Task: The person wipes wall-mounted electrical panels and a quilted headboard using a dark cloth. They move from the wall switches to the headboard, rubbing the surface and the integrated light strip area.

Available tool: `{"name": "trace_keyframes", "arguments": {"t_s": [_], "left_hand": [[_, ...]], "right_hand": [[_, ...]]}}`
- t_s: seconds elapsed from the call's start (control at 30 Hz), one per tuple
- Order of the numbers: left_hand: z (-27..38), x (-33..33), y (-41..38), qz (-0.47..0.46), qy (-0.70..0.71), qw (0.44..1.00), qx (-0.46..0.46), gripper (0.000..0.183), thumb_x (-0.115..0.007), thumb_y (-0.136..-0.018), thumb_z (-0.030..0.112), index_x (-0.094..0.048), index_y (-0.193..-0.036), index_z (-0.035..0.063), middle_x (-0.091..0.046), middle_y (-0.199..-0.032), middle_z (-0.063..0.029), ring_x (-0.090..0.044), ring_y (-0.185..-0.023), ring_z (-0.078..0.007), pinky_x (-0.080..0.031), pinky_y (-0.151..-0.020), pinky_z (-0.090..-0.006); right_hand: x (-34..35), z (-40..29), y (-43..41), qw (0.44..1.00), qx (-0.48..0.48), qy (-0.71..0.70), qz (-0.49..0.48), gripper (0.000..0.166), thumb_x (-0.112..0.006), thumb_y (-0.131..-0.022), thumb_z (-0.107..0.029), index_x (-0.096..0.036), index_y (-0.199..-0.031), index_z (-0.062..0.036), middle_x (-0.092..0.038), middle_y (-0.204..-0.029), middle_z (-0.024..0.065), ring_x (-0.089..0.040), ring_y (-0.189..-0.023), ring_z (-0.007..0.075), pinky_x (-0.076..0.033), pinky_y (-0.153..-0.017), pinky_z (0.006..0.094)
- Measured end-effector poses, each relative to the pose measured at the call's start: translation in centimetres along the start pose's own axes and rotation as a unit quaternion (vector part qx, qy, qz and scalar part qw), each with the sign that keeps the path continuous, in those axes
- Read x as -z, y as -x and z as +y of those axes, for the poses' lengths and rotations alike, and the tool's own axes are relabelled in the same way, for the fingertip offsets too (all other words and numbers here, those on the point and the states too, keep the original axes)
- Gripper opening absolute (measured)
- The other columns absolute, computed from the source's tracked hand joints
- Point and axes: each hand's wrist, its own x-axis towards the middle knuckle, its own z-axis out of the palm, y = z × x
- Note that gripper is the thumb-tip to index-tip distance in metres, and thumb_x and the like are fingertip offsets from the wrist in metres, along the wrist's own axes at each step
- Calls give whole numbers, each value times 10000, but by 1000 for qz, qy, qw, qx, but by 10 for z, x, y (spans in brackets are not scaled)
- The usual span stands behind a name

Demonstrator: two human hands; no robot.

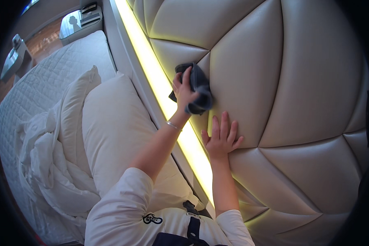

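Note:
My left hand (184, 92) grips a dark folded cloth (200, 80) and presses it against a padded leather-look wall panel (246, 80), just beside a glowing light strip (153, 73). Part of the cloth is blurred and bulges out past my thumb. A thin bracelet (174, 126) circles the left wrist. Lower and to the right, my right hand (221, 141) rests on the same panel with its fingers spread, holding nothing. Dark seams divide the panel into curved, leaf-like sections.
Left of the light strip lies a bed with a quilted white cover (46, 83). On it are white pillows (113, 123) and a crumpled white duvet (55, 172). A bedside table (80, 26) with a glossy top stands beyond, and a white piece of furniture (15, 63) at far left.

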Motion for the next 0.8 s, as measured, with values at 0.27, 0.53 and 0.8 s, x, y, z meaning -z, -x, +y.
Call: {"name": "trace_keyframes", "arguments": {"t_s": [0.27,0.53,0.8], "left_hand": [[-36,-19,104,-8,17,994,106,1022,-744,-730,306,-107,-1521,192,-92,-1509,-245,-256,-1328,-503,-308,-1101,-482],[-52,6,168,-276,-259,923,-74,772,-554,-889,265,-147,-1494,11,-82,-1500,-366,-226,-1373,-511,-291,-1108,-491],[-32,17,174,-292,-279,907,-122,794,-617,-781,274,-296,-1465,29,-135,-1478,-403,-107,-1397,-547,-192,-1118,-569]], "right_hand": [[-2,-5,-2,1000,-7,-9,-5,495,-274,-987,-542,-621,-1178,-245,-555,-1364,-33,-419,-1325,238,-38,-1147,516],[-2,-3,-3,1000,-10,-25,-11,507,-274,-988,-527,-646,-1138,-218,-544,-1376,-15,-377,-1353,266,-3,-1153,490],[-3,-3,-3,1000,-3,-28,-1,495,-288,-985,-522,-652,-1117,-213,-554,-1364,-4,-365,-1361,279,-8,-1157,491]]}}
